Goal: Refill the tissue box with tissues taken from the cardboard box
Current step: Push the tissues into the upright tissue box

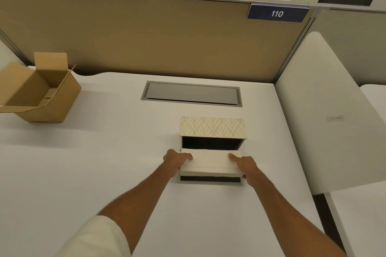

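A leaf-patterned tissue box [212, 129] lies on its side on the white desk, its dark open bottom facing me. A white stack of tissues [211, 162] sits at that opening, over the box's lowered flap with a black strip [210, 179]. My left hand [176, 159] grips the stack's left end and my right hand [244, 165] grips its right end. The brown cardboard box [39, 89] stands open at the desk's far left, and no tissues show inside it.
A grey cable hatch [191, 93] is set into the desk behind the tissue box. A tan partition [135, 37] with a "110" label [277, 13] closes off the back. A white side panel [325, 110] borders the right edge. Black chairs stand beyond the partition.
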`<state>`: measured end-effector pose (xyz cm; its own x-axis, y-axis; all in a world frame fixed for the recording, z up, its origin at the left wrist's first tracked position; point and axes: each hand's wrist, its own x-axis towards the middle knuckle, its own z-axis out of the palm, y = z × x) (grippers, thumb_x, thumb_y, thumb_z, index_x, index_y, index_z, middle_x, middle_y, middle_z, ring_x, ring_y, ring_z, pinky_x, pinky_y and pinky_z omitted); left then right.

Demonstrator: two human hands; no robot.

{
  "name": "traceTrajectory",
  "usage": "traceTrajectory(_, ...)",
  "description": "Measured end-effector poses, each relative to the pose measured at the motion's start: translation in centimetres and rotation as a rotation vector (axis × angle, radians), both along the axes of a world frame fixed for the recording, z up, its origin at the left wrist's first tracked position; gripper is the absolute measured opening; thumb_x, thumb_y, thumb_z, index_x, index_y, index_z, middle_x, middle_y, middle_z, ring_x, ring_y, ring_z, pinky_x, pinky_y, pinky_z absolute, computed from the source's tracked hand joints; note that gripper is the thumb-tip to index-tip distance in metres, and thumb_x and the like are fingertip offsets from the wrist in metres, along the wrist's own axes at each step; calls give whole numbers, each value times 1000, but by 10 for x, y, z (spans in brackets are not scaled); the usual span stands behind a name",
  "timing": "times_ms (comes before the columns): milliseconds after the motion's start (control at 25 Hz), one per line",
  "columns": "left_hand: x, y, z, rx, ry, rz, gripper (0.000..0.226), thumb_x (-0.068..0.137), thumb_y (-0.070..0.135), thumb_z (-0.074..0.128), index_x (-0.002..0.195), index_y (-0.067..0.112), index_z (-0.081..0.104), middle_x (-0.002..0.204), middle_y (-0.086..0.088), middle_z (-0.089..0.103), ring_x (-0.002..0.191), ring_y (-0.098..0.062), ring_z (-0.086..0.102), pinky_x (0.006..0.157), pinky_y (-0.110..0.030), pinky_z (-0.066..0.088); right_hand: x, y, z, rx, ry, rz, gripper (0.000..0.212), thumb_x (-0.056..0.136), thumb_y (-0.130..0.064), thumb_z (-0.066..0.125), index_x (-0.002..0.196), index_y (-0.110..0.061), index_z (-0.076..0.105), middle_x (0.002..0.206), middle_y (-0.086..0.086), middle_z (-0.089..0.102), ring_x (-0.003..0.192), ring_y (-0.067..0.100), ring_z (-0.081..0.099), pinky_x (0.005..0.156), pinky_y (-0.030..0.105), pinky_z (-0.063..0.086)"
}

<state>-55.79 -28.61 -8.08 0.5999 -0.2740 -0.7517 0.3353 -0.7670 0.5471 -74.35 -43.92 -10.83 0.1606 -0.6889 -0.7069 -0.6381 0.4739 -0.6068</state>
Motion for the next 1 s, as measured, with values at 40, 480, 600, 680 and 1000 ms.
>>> traceTrajectory(40, 1, 0, 2, -4, 6, -1, 64, 75, 28, 78, 123, 2, 46, 126, -18, 54, 110, -29, 55, 82, -33, 51, 1, 0, 1, -8, 11, 4, 57, 81, -49, 67, 113, -7, 46, 107, 8, 49, 97, 25, 47, 86, 38, 44)
traceTrajectory(480, -2, 2, 5, -24, 12, -25, 63, 80, 28, 75, 128, 2, 44, 125, -16, 54, 101, -26, 53, 79, -32, 46, 0, -1, 8, -61, 72, -9, 68, 85, -51, 62, 127, 0, 44, 107, 12, 49, 96, 26, 47, 91, 39, 46)
traceTrajectory(600, -8, 3, 3, 2, -62, -84, 61, 83, 32, 70, 130, 2, 45, 128, -16, 54, 112, -28, 54, 88, -33, 48, 0, 0, 14, -100, 149, 75, 67, 87, -51, 59, 125, 1, 46, 120, 18, 56, 97, 27, 50, 89, 37, 46)
traceTrajectory(680, -12, 4, 5, 33, -158, -198, 57, 86, 38, 64, 128, 3, 46, 127, -13, 56, 114, -28, 56, 92, -34, 48, 0, 3, 19, -170, 198, 167, 64, 88, -52, 56, 124, 1, 48, 124, 18, 57, 99, 27, 53, 89, 36, 45)
traceTrajectory(1000, -33, 13, 5, -196, -1181, -816, 60, 79, 56, 57, 120, 13, 55, 114, -5, 61, 100, -22, 59, 83, -33, 47, -10, 11, 38, -956, 117, 767, 61, 76, -59, 65, 120, -17, 57, 121, 3, 63, 107, 19, 59, 87, 28, 47)
